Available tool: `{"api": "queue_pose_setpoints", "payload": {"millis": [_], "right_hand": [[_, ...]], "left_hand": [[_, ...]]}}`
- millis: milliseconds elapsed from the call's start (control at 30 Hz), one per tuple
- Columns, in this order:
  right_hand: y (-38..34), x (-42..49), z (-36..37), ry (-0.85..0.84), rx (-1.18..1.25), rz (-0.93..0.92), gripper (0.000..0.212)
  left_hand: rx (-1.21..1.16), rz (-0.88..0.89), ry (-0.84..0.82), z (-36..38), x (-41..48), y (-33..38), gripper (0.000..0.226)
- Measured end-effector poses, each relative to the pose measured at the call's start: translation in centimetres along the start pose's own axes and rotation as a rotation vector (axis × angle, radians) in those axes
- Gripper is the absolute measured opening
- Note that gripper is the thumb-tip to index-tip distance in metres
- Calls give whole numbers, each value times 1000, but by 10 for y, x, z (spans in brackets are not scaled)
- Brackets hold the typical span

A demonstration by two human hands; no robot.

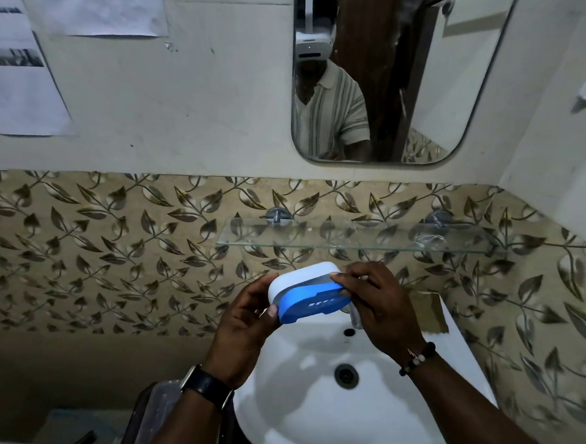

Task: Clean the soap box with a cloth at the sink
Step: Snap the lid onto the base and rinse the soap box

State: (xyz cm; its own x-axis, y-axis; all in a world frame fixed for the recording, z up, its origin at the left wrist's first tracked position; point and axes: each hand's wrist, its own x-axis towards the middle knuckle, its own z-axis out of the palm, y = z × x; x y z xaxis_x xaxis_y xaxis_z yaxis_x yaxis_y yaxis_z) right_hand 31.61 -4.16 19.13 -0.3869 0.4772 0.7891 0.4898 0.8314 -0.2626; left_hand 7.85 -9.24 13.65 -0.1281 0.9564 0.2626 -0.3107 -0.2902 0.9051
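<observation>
The white ceramic sink basin lies below the fingers. Both hands, left hand and right hand, clasp the white-and-blue plastic soap box between them above it. No cloth shows; a slick grip could drop it.

The upper wall is plain off-white, with printed paper sheets stuck at the far left. Below it runs a band of beige tiles patterned with dark leaves on curling stems. A rounded-corner mirror hangs on the upper wall, and under it a clear glass shelf sits on two round metal brackets against the tiles. The light is dim, and the lower left corner lies in shadow.
</observation>
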Motion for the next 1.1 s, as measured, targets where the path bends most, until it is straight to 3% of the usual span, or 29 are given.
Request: {"api": "queue_pose_setpoints", "payload": {"millis": [633,933,1100], "right_hand": [[1,1,-6,23,-223,-229,29],[-2,4,-5,63,-249,-229,17],[-3,8,-1,57,-123,-153,11]], "left_hand": [[191,87,-41,-7,-8,21,50],[207,88,-59,-3,-13,24,49],[157,61,-46,-3,-13,23,51]]}}
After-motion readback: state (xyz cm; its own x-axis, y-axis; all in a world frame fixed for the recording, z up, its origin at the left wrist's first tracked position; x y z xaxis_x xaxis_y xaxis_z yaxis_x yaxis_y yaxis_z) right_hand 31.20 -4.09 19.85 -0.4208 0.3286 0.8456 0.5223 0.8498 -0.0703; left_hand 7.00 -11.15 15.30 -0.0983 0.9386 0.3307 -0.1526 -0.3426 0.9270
